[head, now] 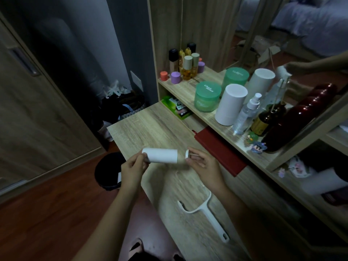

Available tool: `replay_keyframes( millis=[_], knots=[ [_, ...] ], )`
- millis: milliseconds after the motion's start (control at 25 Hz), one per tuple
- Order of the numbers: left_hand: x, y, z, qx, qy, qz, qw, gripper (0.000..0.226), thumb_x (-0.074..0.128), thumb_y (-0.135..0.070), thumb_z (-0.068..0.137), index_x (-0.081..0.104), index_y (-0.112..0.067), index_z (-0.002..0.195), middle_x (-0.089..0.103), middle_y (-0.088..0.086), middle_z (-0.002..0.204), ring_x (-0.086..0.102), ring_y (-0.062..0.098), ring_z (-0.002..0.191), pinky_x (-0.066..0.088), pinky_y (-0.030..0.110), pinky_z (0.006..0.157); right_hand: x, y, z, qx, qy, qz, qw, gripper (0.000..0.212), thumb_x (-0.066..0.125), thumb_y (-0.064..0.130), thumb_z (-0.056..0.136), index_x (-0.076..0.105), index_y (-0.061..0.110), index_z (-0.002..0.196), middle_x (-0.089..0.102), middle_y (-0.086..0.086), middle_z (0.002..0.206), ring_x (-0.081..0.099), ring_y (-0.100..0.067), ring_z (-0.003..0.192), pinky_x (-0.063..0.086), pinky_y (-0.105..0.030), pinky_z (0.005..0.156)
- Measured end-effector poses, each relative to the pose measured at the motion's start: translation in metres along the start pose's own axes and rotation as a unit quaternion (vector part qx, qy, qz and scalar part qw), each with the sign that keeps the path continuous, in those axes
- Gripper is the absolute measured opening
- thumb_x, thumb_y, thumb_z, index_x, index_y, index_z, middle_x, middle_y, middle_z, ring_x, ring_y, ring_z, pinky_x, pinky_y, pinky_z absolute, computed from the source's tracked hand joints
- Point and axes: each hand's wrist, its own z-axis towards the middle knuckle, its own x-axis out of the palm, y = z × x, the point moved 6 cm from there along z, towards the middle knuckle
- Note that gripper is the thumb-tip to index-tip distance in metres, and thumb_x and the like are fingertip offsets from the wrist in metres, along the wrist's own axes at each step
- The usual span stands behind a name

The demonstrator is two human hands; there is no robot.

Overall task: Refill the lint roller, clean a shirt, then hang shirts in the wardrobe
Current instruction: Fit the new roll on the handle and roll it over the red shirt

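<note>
Both forearms reached forward over the desk's (150, 127) left edge. Left hand (132, 167) pinched the near end of the white refill roll (160, 155), held level above the desk. Right hand (204, 164), palm inward, gripped the roller core (188, 153) just beside the roll's other end. The lint roller handle (207, 216) lay flat near the front edge, untouched.

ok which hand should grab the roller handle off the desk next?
Right, probably. The handle lies on the desk just below the right hand, which pinches only a small end cap. The left hand holds the white roll.
</note>
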Motion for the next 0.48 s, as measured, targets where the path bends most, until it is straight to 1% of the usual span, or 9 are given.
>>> replay_keyframes(
  millis=[40,80,120,240,320,360,480],
  knots=[
    [0.003,0.002,0.000,-0.009,0.011,-0.008,1.000,0.027,0.054,-0.009,0.088,0.063,-0.013,0.063,0.036,-0.003,0.046,0.035,0.010,0.049,0.041,0.018,0.056,0.001,0.003,0.000,-0.003,0.004,0.000,1.000,0.039,0.070,0.011,0.081,0.061,0.027,0.115,0.065,-0.003,0.113,0.063,0.002,0.097,0.048,-0.009,0.079],
    [0.006,0.004,-0.001,-0.018,0.022,-0.024,0.999,0.029,0.054,-0.008,0.088,0.060,-0.012,0.060,0.032,-0.005,0.044,0.032,0.009,0.047,0.041,0.021,0.059,0.002,0.005,0.001,-0.008,0.006,-0.004,1.000,0.039,0.069,0.010,0.081,0.061,0.026,0.116,0.064,-0.005,0.115,0.063,0.002,0.097,0.048,-0.009,0.079],
    [0.009,0.006,0.000,-0.025,0.031,-0.042,0.998,0.030,0.054,-0.008,0.087,0.060,-0.012,0.058,0.031,-0.006,0.043,0.031,0.009,0.048,0.043,0.025,0.064,0.004,0.006,0.001,-0.012,0.009,-0.007,1.000,0.040,0.069,0.009,0.081,0.060,0.027,0.115,0.064,-0.007,0.116,0.063,0.000,0.098,0.048,-0.009,0.080],
    [0.014,0.008,-0.002,-0.040,0.034,-0.073,0.996,0.025,0.056,-0.008,0.086,0.066,-0.011,0.063,0.040,0.000,0.047,0.043,0.012,0.057,0.050,0.029,0.076,0.006,0.008,0.002,-0.024,0.010,-0.003,1.000,0.040,0.069,0.008,0.081,0.060,0.034,0.111,0.064,-0.008,0.118,0.065,-0.009,0.100,0.049,-0.013,0.082],
    [0.015,0.007,-0.006,-0.045,0.032,-0.081,0.995,0.021,0.055,-0.009,0.086,0.068,-0.009,0.070,0.047,-0.002,0.047,0.049,0.012,0.061,0.051,0.029,0.078,0.007,0.008,0.002,-0.022,0.006,0.003,1.000,0.040,0.069,0.009,0.080,0.060,0.031,0.113,0.064,-0.007,0.118,0.065,-0.012,0.101,0.049,-0.013,0.082],
    [0.015,0.007,-0.008,-0.047,0.031,-0.082,0.995,0.020,0.055,-0.009,0.087,0.069,-0.009,0.072,0.051,-0.001,0.050,0.052,0.012,0.062,0.052,0.028,0.078,0.008,0.007,0.002,-0.021,0.006,0.005,1.000,0.041,0.070,0.009,0.080,0.061,0.028,0.114,0.064,-0.007,0.118,0.065,-0.012,0.100,0.049,-0.013,0.082],
    [0.016,0.009,-0.011,-0.060,0.026,-0.097,0.993,0.016,0.055,-0.008,0.088,0.069,-0.009,0.080,0.060,0.010,0.071,0.058,0.015,0.073,0.052,0.027,0.080,0.009,0.007,0.001,-0.025,0.010,-0.004,1.000,0.043,0.072,0.007,0.078,0.061,0.019,0.118,0.064,-0.008,0.116,0.065,-0.013,0.099,0.049,-0.013,0.083]
  ],
)
